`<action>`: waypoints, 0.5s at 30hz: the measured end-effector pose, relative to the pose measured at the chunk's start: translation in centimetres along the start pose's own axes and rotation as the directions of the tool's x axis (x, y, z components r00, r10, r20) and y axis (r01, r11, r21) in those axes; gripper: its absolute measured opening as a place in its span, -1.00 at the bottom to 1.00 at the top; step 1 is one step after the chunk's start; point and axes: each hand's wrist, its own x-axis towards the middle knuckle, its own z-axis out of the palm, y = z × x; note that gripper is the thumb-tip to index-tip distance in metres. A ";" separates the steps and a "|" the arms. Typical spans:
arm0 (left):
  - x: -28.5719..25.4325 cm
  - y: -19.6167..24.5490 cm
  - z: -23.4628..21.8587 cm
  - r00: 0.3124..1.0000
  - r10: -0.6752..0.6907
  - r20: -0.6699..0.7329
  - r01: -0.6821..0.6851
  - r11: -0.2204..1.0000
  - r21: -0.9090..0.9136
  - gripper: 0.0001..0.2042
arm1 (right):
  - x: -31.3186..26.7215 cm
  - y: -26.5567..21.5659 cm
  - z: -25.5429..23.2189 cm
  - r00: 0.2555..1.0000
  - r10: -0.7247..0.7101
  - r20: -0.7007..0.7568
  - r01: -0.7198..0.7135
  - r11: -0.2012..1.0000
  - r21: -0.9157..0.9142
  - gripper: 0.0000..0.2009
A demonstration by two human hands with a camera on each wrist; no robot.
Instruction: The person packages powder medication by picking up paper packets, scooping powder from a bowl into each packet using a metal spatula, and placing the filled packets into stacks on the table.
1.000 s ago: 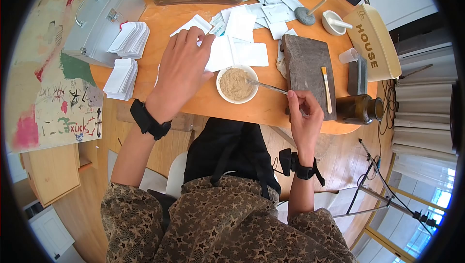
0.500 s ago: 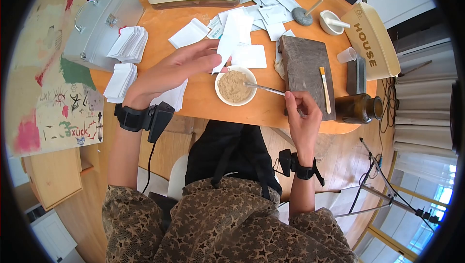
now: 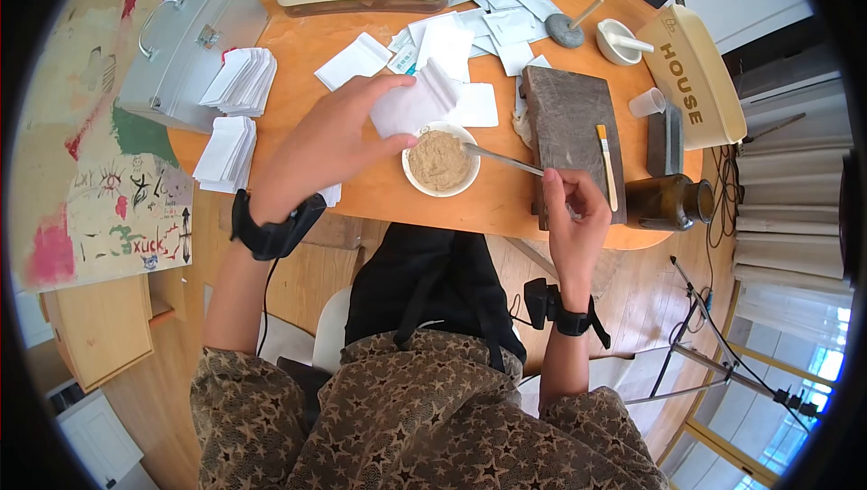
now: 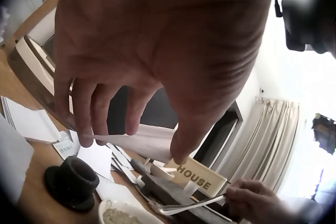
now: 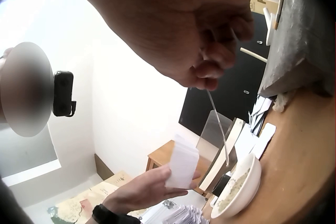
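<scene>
My left hand (image 3: pixel 325 142) holds a white paper packet (image 3: pixel 415 106) between thumb and fingers, just behind the bowl's far-left rim. In the right wrist view the packet (image 5: pixel 182 163) stands upright in that hand. A white bowl (image 3: pixel 409 176) of tan powder (image 3: pixel 438 163) sits near the table's front edge. My right hand (image 3: pixel 578 219) pinches the handle end of a thin metal spoon (image 3: pixel 510 162), whose other end reaches over the bowl's right side. In the right wrist view the spoon (image 5: pixel 220 127) slants down toward the powder.
Stacks of white packets (image 3: pixel 224 154) lie left, beside a silver case (image 3: pixel 194 38). Right of the bowl is a dark board (image 3: pixel 564 111) with a brush (image 3: pixel 607 169), then a brown jar (image 3: pixel 668 204). Pale sachets (image 3: pixel 515 25) and a mortar (image 3: pixel 614 47) are behind.
The left hand has picked up a white packet from the papers, brought it to the bowl and turned its flat side up. The right hand has shifted slightly right with the spoon.
</scene>
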 end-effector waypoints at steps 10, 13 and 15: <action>-0.7 1.6 2.7 0.970 0.107 -0.218 0.029 0.840 0.542 -0.19 | -0.3 -1.6 -1.0 0.992 -0.089 -0.094 0.092 0.996 0.022 -0.84; -0.8 1.8 2.9 0.971 0.100 -0.216 0.026 0.856 0.516 -0.15 | -0.3 -2.0 -0.8 0.989 -0.109 -0.099 0.112 0.993 0.027 -0.85; -0.8 1.7 3.0 0.972 0.091 -0.218 0.029 0.870 0.492 -0.14 | -0.3 -2.2 -0.6 0.988 -0.124 -0.096 0.128 0.991 0.037 -0.85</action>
